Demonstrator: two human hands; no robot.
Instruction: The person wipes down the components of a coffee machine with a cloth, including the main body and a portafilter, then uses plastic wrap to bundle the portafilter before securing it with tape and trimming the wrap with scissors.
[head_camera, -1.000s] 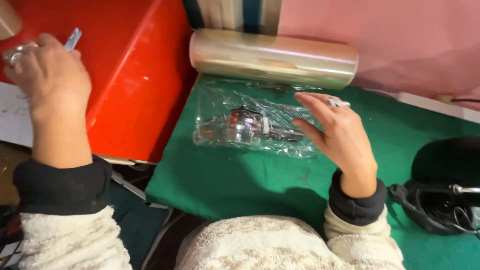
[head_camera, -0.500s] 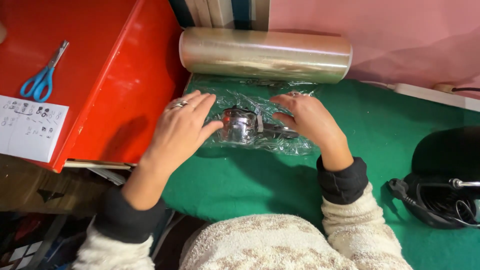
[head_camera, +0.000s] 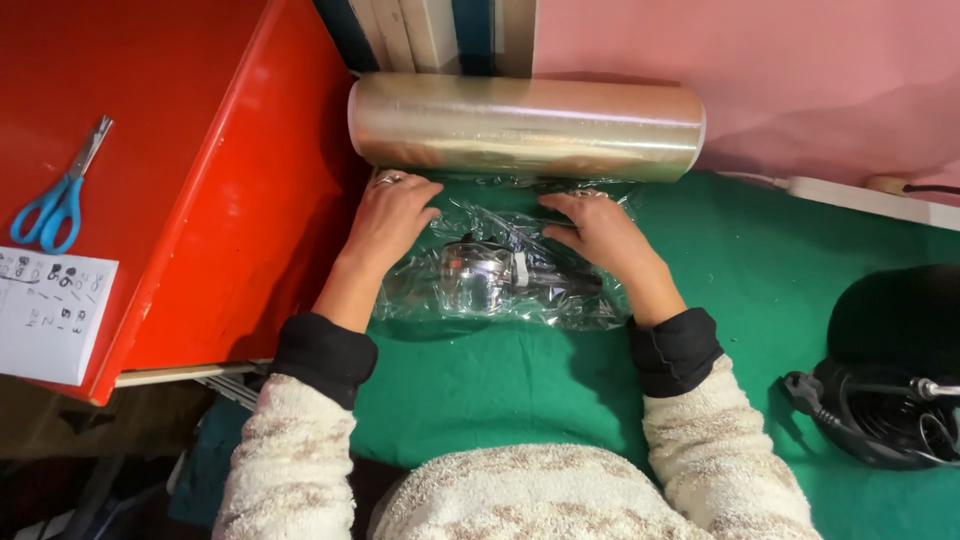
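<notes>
**Two hands press clear film over a wrapped metal part on a green work mat**

Nearest the camera, cream knitted sleeves with dark cuffs reach out over a green mat (head_camera: 480, 390) that covers the work surface. At the near right edge of the mat sits a dark round device (head_camera: 895, 370) with a black cable coiled beside it. Just beyond the cuffs lies a shiny metal and black part (head_camera: 500, 278), sealed under crinkled clear plastic film (head_camera: 560, 305) at the middle of the mat. The left hand (head_camera: 392, 215), a ring on one finger, lies flat and open on the left side of the film, fingers stretched toward the far side, gripping nothing. The right hand (head_camera: 600, 232) rests likewise on the right side of the bundle, palm down and fingers spread, pressing the film rather than grasping it. Both hands touch the wrap, with the part between them. Directly past the fingertips, a large roll of clear film (head_camera: 525, 125) lies across the far edge of the mat, its loose sheet running down under the hands. To the left stands a red surface (head_camera: 200, 200) bearing a sheet of paper (head_camera: 50, 315) near its front and, farther back, blue-handled scissors (head_camera: 62, 195). A pink wall (head_camera: 780, 80) closes the scene on the far right.
</notes>
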